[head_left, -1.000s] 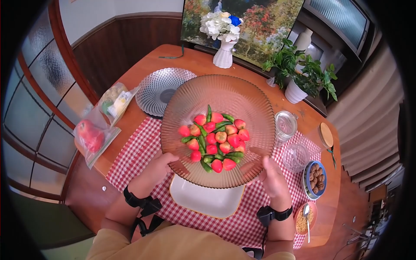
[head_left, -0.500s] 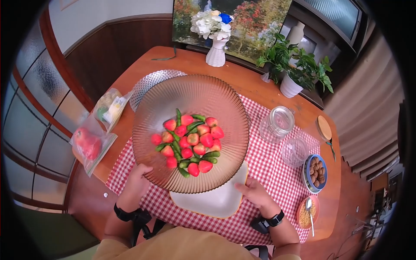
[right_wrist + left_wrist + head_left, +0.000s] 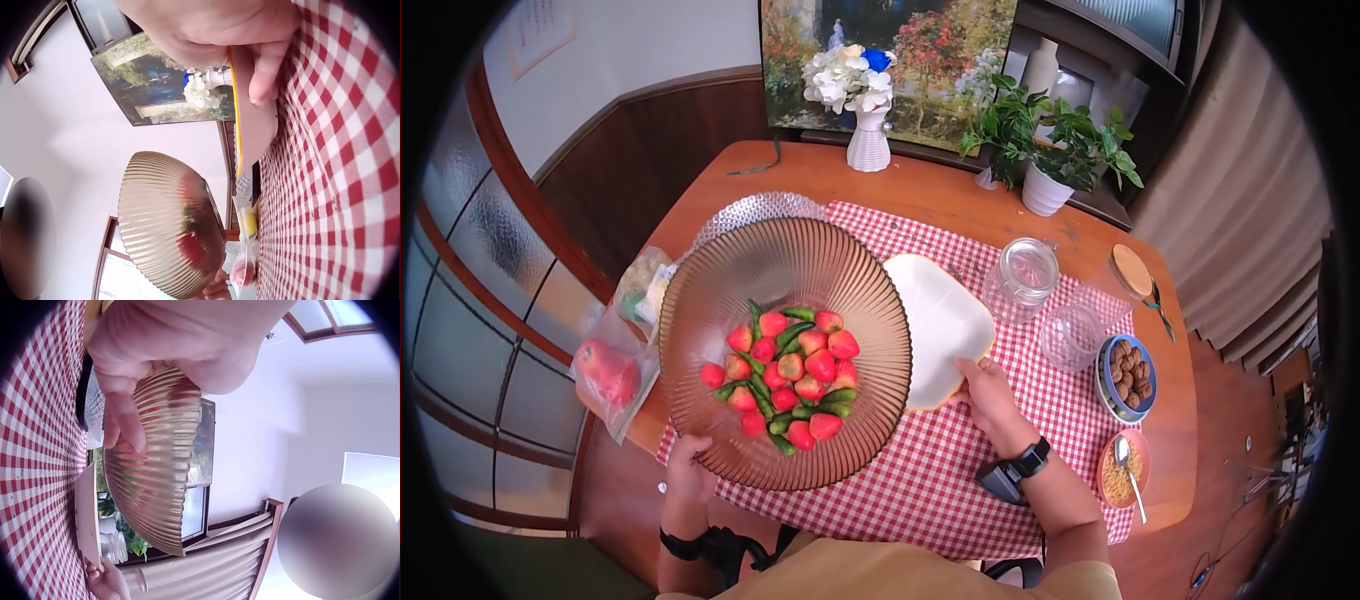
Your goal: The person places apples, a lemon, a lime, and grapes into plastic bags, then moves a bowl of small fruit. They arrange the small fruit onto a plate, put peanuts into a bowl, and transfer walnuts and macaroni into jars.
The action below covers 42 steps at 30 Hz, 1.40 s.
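Observation:
My left hand grips the near-left rim of a large amber ribbed glass bowl, raised above the table's left side. In the left wrist view its fingers lie against the ribbed outer wall. Small red fruits and green peppers are heaped inside. To the right, my right hand pinches the near-right edge of a white rectangular dish with a yellow rim. The right wrist view has a finger along the dish's outer side, low over the checked cloth. The bowl hides part of the dish's left side.
Behind the bowl lies a textured clear glass plate, with bagged red produce at left. Rightward stand a glass jar, a clear glass bowl, walnuts in a blue-rimmed bowl and an orange bowl with a spoon. A flower vase stands behind.
The right hand has let go of the amber bowl and taken hold of the white dish, which has shifted away from the near edge. The left hand has carried the bowl leftward.

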Each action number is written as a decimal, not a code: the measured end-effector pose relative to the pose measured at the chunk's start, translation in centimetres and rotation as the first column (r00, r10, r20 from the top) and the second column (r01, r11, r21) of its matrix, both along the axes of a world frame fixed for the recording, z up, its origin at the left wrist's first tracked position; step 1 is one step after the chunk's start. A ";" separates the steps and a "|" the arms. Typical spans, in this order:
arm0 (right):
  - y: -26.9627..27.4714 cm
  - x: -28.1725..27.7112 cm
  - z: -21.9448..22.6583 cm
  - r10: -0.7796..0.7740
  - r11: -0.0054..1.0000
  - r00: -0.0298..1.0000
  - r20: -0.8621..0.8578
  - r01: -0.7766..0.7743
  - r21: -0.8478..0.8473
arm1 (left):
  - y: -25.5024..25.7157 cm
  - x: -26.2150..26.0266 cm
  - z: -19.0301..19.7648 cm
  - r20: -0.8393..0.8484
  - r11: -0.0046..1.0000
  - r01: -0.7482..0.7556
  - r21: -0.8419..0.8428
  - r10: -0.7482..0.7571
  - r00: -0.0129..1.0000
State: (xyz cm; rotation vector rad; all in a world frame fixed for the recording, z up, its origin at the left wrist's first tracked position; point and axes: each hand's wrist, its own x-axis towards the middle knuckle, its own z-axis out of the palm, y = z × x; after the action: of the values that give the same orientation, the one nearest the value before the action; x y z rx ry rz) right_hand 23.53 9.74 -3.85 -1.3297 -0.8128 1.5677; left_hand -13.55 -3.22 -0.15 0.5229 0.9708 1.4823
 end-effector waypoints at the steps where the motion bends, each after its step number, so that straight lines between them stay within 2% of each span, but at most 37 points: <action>1: 0.7 -0.5 -0.2 -0.056 0.998 0.998 -0.005 0.056 0.002 | -0.2 -0.2 -0.2 -0.007 1.000 0.003 0.009 -0.003 1.000; 3: 2.0 -1.4 -0.5 -0.052 0.999 0.998 -0.029 0.052 0.008 | -0.4 -0.4 -1.1 -0.016 1.000 -0.006 0.019 0.006 1.000; 5: 3.0 -2.8 -0.6 -0.142 0.989 0.987 -0.075 0.144 0.015 | -0.7 -0.4 -1.1 -0.025 1.000 -0.004 0.014 0.005 1.000; 7: 4.2 -3.7 -0.7 -0.129 0.991 0.987 -0.096 0.131 0.011 | -0.9 -0.5 -1.5 -0.022 0.997 0.070 0.030 -0.069 0.997; 9: 5.5 -5.0 -0.8 -0.222 0.974 0.957 -0.189 0.227 0.005 | -1.1 -0.1 -1.5 -0.031 0.996 0.081 0.030 -0.080 0.996; 11: 6.7 -5.7 -0.6 -0.200 0.979 0.961 -0.191 0.201 -0.013 | -1.2 0.2 -1.7 -0.042 0.996 0.091 0.026 -0.090 0.995; 13: 7.4 -6.4 -0.4 -0.193 0.981 0.949 -0.249 0.191 -0.030 | -1.5 0.1 -2.1 -0.074 0.988 0.150 -0.045 -0.153 0.985; 14: 7.5 -6.3 -0.2 -0.129 0.991 0.975 -0.179 0.131 -0.003 | -1.6 0.4 -2.1 -0.077 0.988 0.147 -0.055 -0.151 0.986; 15: 7.3 -6.1 -0.1 -0.128 0.992 0.975 -0.180 0.127 -0.014 | -1.6 0.9 -2.0 -0.071 0.986 0.153 -0.072 -0.158 0.985; 17: 6.9 -4.8 -0.4 -0.014 0.997 0.947 -0.319 -0.011 -0.077 | -1.5 1.5 -2.1 -0.059 0.983 0.152 -0.099 -0.159 0.986; 18: 7.3 -3.6 -2.1 0.102 0.991 0.938 -0.331 -0.124 -0.044 | -1.4 1.6 -2.4 -0.079 0.973 0.193 -0.129 -0.204 0.976; 19: 6.8 -2.7 -1.6 0.107 0.990 0.939 -0.328 -0.133 -0.055 | -1.3 1.8 -2.5 -0.095 0.959 0.233 -0.161 -0.250 0.964; 21: 5.5 -0.6 -0.2 0.194 0.980 0.898 -0.394 -0.195 0.038 | -0.8 3.0 -1.8 -0.081 0.947 0.265 -0.180 -0.282 0.956; 22: 4.9 0.6 0.5 0.192 0.980 0.899 -0.393 -0.199 0.022 | -0.5 3.5 -1.8 -0.083 0.930 0.314 -0.191 -0.334 0.939; 23: 4.2 1.7 1.2 0.243 0.970 0.880 -0.409 -0.212 0.120 | -0.6 3.8 -2.1 -0.086 0.909 0.364 -0.202 -0.387 0.918; 24: 3.6 2.6 1.7 0.295 0.951 0.858 -0.420 -0.220 0.218 | -0.6 3.4 -3.7 -0.151 0.879 0.368 -0.303 -0.426 0.892; 25: 3.0 3.2 2.0 0.290 0.954 0.858 -0.424 -0.221 0.203 | -0.6 4.3 -3.1 -0.144 0.875 0.367 -0.316 -0.427 0.893; 27: 2.1 4.2 2.4 0.322 0.926 0.877 -0.356 -0.215 0.310 | 0.2 6.6 -1.4 -0.153 0.887 0.411 -0.210 -0.445 0.882; 28: 1.5 4.5 2.7 0.352 0.905 0.881 -0.315 -0.236 0.353 | 0.2 6.4 -2.9 -0.190 0.852 0.445 -0.275 -0.502 0.844; 29: 1.0 4.5 2.5 0.350 0.909 0.882 -0.317 -0.237 0.344 | 0.2 6.3 -3.4 -0.183 0.850 0.445 -0.283 -0.503 0.844; 31: 0.1 4.5 2.2 0.274 0.950 0.869 -0.411 -0.177 0.258 | 0.6 6.5 -3.9 -0.241 0.787 0.509 -0.348 -0.600 0.763; 32: -0.2 4.7 1.9 0.274 0.950 0.869 -0.412 -0.179 0.254 | 0.7 6.6 -3.7 -0.295 0.780 0.508 -0.364 -0.614 0.732; 34: -0.5 5.0 1.4 0.159 0.984 0.912 -0.378 -0.177 -0.013 | 1.0 7.7 -0.8 -0.325 0.799 0.498 -0.337 -0.595 0.735; 36: -0.5 4.7 1.3 0.188 0.980 0.886 -0.424 -0.199 0.017 | 1.9 7.1 0.1 -0.368 0.825 0.477 -0.304 -0.563 0.740; 38: -0.2 4.3 0.9 0.242 0.970 0.852 -0.463 -0.219 0.105 | 2.8 4.7 -0.5 -0.476 0.792 0.465 -0.397 -0.610 0.633; 39: -0.1 4.3 0.9 0.259 0.966 0.847 -0.465 -0.234 0.113 | 3.5 4.5 0.0 -0.482 0.802 0.451 -0.392 -0.597 0.642; 41: -0.1 4.3 0.8 0.255 0.967 0.855 -0.451 -0.221 0.127 | 5.6 4.1 1.5 -0.676 0.902 0.286 -0.323 -0.432 0.598; 42: -0.1 4.4 0.7 0.251 0.968 0.859 -0.447 -0.219 0.122 | 7.0 3.6 1.9 -0.678 0.906 0.279 -0.319 -0.424 0.600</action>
State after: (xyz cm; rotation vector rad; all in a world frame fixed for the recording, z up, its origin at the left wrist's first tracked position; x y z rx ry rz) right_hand 27.89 9.69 -3.13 -0.7734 -0.7352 1.9311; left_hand -9.95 3.80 1.74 1.1684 1.5089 0.7744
